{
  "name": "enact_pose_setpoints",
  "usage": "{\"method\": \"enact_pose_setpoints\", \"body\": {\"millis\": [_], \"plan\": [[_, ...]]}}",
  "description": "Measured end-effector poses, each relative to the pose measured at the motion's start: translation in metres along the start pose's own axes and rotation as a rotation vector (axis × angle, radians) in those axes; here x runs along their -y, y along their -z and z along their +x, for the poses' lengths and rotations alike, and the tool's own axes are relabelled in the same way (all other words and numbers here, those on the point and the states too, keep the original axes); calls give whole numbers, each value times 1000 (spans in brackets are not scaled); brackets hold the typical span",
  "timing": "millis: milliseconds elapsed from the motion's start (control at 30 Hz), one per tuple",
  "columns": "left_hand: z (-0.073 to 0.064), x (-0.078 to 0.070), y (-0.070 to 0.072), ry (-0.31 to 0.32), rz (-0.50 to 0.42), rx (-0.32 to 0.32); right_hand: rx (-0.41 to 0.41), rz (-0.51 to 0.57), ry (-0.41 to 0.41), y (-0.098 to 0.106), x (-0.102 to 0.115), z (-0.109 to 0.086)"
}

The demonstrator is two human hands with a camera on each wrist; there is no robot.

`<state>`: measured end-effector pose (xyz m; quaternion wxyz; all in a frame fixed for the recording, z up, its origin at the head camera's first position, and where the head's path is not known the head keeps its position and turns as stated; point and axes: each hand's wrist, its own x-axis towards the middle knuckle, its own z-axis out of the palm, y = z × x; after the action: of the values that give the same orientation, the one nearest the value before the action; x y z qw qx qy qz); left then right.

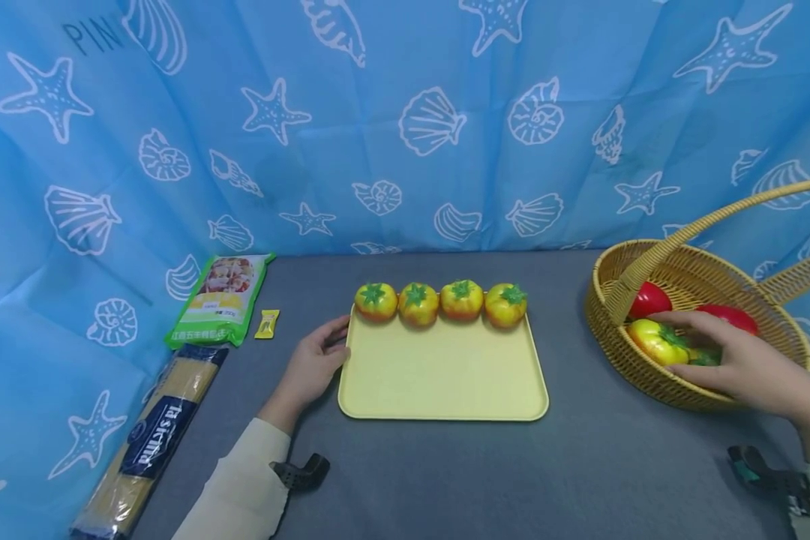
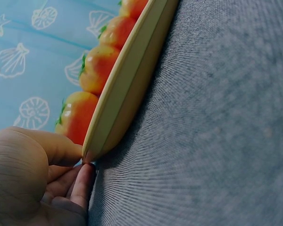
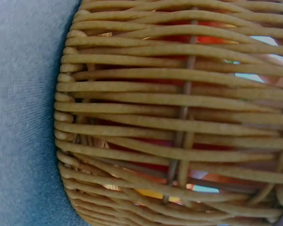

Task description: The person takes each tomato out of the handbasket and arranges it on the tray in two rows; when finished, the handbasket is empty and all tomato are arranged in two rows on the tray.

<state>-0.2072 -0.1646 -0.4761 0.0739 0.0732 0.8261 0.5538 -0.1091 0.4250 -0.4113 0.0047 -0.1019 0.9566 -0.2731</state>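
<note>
My left hand (image 1: pixel 316 361) pinches the left rim of a pale yellow tray (image 1: pixel 445 375) between thumb and fingers; the left wrist view shows the thumb (image 2: pixel 61 148) over the rim. Along the tray's far edge stands a row of several yellow-red persimmons (image 1: pixel 418 305) with green leafy tops. Inside the wicker basket (image 1: pixel 648 375) at the right, my right hand (image 1: pixel 742 360) holds another persimmon (image 1: pixel 656 341), thumb and fingers on either side of it. Basket weave (image 3: pixel 179 99) fills most of the right wrist view and largely hides that hand there.
Red fruits (image 1: pixel 650 300) lie in the basket, and its tall handle (image 1: pixel 709 221) arches above. At the left are a green food packet (image 1: pixel 223 296), a small yellow sachet (image 1: pixel 267 324) and a pasta pack (image 1: pixel 155 435). A blue shell-patterned curtain (image 1: pixel 378 135) hangs behind the grey table.
</note>
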Motion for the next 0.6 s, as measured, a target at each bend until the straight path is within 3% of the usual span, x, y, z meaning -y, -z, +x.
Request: {"method": "enact_pose_setpoints", "body": {"millis": [267, 467, 600], "plan": [[1, 1, -2, 4, -10, -4, -33, 33, 5, 1, 4, -4], [1, 2, -2, 5, 6, -13, -130, 153, 29, 2, 8, -9], [1, 3, -2, 3, 16, -14, -189, 163, 25, 2, 10, -12]]}}
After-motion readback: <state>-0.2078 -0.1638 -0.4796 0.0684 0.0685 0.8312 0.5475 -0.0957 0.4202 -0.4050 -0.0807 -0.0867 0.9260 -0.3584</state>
